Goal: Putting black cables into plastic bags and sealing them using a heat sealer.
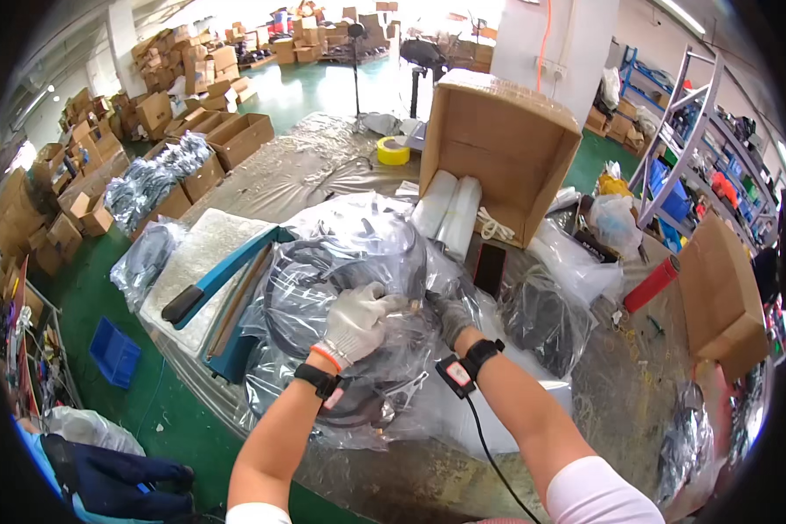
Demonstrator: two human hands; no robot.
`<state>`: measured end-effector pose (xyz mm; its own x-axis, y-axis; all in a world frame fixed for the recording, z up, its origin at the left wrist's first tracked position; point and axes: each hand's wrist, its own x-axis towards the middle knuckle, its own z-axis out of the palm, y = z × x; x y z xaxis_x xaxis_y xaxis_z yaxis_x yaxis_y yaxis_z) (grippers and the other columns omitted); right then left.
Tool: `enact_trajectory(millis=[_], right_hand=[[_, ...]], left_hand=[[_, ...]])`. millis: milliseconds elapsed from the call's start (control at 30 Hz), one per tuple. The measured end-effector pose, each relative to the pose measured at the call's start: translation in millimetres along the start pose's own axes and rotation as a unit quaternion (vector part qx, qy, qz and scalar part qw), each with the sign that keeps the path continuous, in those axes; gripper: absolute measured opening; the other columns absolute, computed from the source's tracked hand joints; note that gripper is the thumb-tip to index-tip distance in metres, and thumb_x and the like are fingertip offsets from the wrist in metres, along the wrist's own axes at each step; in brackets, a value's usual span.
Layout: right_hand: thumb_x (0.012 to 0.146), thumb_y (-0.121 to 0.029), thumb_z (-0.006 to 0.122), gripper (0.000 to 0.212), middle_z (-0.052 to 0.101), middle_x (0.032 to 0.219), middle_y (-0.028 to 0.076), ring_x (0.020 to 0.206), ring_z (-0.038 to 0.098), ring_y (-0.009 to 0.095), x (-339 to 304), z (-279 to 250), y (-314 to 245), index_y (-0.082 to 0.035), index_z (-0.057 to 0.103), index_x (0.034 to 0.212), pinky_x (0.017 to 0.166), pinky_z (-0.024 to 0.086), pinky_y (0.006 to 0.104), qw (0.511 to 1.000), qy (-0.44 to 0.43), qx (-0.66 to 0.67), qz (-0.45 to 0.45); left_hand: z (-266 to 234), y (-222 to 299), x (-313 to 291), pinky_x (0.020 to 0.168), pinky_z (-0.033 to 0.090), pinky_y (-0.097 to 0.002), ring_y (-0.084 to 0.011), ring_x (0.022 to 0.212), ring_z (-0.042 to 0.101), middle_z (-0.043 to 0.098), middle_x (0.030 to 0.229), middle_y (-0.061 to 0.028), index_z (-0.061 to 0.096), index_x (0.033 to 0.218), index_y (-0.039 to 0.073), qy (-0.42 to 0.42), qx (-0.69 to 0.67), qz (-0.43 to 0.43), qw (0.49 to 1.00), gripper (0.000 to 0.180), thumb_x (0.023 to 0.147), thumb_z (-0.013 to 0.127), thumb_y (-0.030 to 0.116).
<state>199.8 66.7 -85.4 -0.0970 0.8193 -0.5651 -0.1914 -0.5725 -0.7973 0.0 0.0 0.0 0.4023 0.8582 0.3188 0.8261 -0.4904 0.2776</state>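
Note:
Clear plastic bags [367, 225] holding coiled black hoses [275, 293] lie heaped on the table in front of me. My left hand [360, 321], in a whitish knitted glove with an orange cuff, is closed with thumb and fingers pinched on the bag plastic over the coils. Just to its right, my right hand [451, 316], in a darker grey glove, has its fingers curled in at the bag. What those fingers grip is too dark to make out. A blue-handled hand sealer [227, 275] stands close to the left of the bags.
Behind the bags, a tipped cardboard box [506, 96] has clear plastic rolls [445, 214] at its opening. A dark phone [490, 268], yellow tape roll [393, 151] and red cylinder [651, 284] rest on the table. A blue bin [114, 352] sits on the green floor.

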Motion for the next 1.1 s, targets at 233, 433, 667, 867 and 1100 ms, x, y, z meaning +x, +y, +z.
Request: enact_trajectory(millis=[233,433,667,867,1100], right_hand=[[0.081,-0.028,0.066,0.049,0.059,0.081,0.006,0.075,0.057,0.015,-106.1,-116.9,5.1,-0.004,0.050,0.120,0.070,0.048,0.0290,0.907,0.134,-0.326,-0.230],[0.080,-0.023,0.063,0.038,0.064,0.094,0.014,0.088,0.061,0.030,-253.2,-335.7,35.5,-0.011,0.056,0.115,0.076,0.049,0.0357,0.846,0.296,-0.418,-0.146],[0.081,-0.015,0.060,0.028,0.062,0.081,0.009,0.072,0.058,0.017,-437.7,-609.3,188.5,-0.005,0.059,0.108,0.069,0.048,0.0307,0.793,0.566,-0.175,-0.144],[0.079,-0.018,0.060,0.025,0.065,0.084,0.015,0.077,0.062,0.024,-581.4,-818.5,238.1,-0.004,0.060,0.099,0.072,0.047,0.0341,0.628,0.770,-0.045,-0.100],[0.081,-0.029,0.063,0.045,0.060,0.104,0.016,0.090,0.059,0.024,-663.6,-1077.4,276.3,-0.005,0.053,0.117,0.073,0.048,0.0340,0.597,0.796,0.049,0.086]], left_hand=[[29.9,-5.2,51.7,0.070,0.048,-0.0409,-0.0326,0.074,0.060,0.061,0.084,-0.0131,0.069,0.090,0.016,0.067,-0.110,0.028,0.991,0.020,0.074,0.057,0.018],[93.6,-14.3,61.8,0.072,0.044,-0.0448,-0.0359,0.083,0.055,0.058,0.091,-0.0172,0.060,0.101,0.007,0.021,0.126,0.126,0.984,0.029,0.079,0.056,0.025],[27.8,272.4,113.1,0.104,0.031,-0.0419,-0.0368,0.125,0.039,0.041,0.136,-0.0201,0.032,0.138,0.004,-0.194,0.214,-0.224,0.931,0.064,0.091,0.038,0.046],[63.4,466.1,77.0,0.102,0.033,-0.0418,-0.0386,0.119,0.045,0.043,0.133,-0.0236,0.034,0.137,0.005,-0.207,0.253,-0.199,0.924,0.066,0.087,0.047,0.046],[205.3,709.3,132.9,0.092,0.042,-0.0424,-0.0366,0.110,0.050,0.050,0.121,-0.0194,0.055,0.118,0.012,-0.108,0.238,0.025,0.965,0.049,0.073,0.063,0.031]])
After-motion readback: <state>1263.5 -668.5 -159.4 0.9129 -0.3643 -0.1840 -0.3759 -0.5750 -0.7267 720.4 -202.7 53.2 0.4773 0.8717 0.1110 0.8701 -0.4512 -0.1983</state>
